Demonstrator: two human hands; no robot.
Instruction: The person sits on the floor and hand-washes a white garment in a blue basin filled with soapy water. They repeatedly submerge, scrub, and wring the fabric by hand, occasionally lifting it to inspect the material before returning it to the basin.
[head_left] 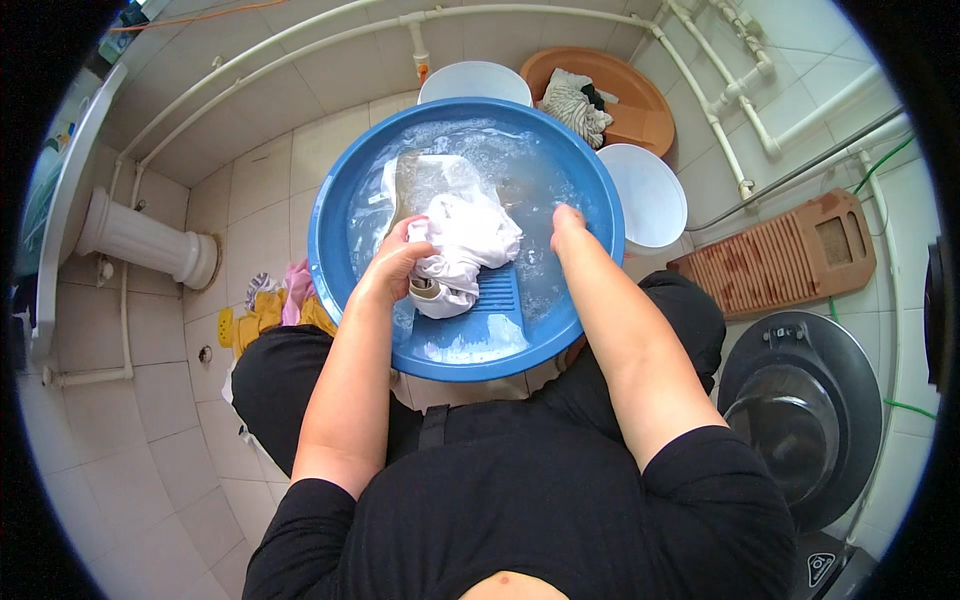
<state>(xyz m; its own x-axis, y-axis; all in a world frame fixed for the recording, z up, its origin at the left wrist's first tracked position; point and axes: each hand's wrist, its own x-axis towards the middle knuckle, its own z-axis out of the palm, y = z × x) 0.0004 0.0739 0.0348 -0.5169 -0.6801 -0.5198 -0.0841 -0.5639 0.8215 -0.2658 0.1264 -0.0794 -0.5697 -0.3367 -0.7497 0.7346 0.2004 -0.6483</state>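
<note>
A large blue tub (327,205) of sudsy water stands between my knees. My left hand (398,262) is closed round the left side of a bunched white garment (468,240), its thumb lying over the cloth. The wet bundle rests on the upper part of a blue ribbed washboard (497,292), which slopes into the tub at its near side. Beyond the bundle, more pale cloth (445,172) floats in the suds. Over the right side of the water is my right hand (568,222), apart from the garment; its fingers are mostly hidden from view.
White basins (645,195) flank the tub's far and right sides. Behind them, a brown basin (640,115) holds striped cloth. A brown washboard (790,250) and a dark-lidded appliance (800,420) stand right. Yellow and pink clothes (270,310) lie left, near a white pedestal (150,240).
</note>
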